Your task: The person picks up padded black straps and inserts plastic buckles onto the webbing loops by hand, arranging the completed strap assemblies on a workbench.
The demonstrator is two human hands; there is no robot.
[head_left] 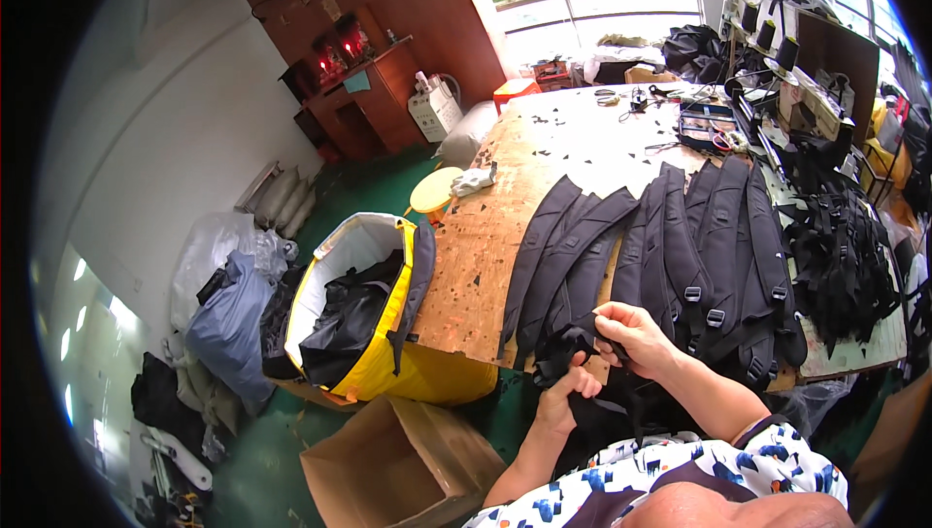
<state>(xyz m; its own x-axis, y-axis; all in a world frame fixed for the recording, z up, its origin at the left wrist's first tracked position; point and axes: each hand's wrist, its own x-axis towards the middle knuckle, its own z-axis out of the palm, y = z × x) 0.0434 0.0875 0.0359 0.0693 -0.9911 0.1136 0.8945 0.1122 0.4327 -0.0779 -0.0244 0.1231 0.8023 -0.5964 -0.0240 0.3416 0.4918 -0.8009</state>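
Note:
Near the front edge of the wooden table [456, 305], my left hand [568, 392] is closed around black webbing straps [555, 353] gathered in a bunch. My right hand [636, 336] pinches part of the same black webbing, just right of and slightly above the left. Behind my hands lie several padded black shoulder straps [575, 247] in a row, side by side, some overlapping. Plastic buckles show on the shoulder straps [720, 247] to the right. The webbing's lower ends hang below the table edge, partly hidden by my arms.
A yellow insulated bag [408, 358] holding black material stands left of the table, beside an open cardboard box [388, 460]. A heap of black straps with buckles [843, 251] lies at the right. Further back are scissors [720, 142], a work glove [474, 181], a yellow stool [435, 190] and a sewing machine [811, 106].

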